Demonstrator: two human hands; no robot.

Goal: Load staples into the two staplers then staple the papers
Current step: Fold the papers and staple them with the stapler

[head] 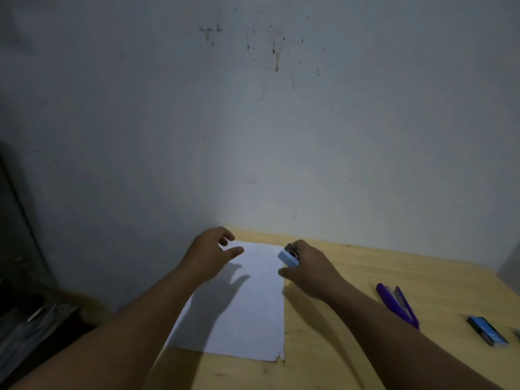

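White papers point(247, 313) lie lengthwise on the wooden table point(351, 277), reaching toward the wall. My right hand point(312, 273) grips a small light-blue stapler point(288, 258) at the papers' far right corner. My left hand point(209, 256) hovers over the far left corner with fingers loosely spread, holding nothing, and casts a shadow on the sheet. A purple stapler point(398, 305) lies opened on the table to the right. A blue staple box point(488, 330) sits further right.
A stained grey wall point(281, 136) stands right behind the table's far edge. Dark clutter point(31, 319) fills the lower left beside the table. The papers' near right corner looks torn. The scene is dim.
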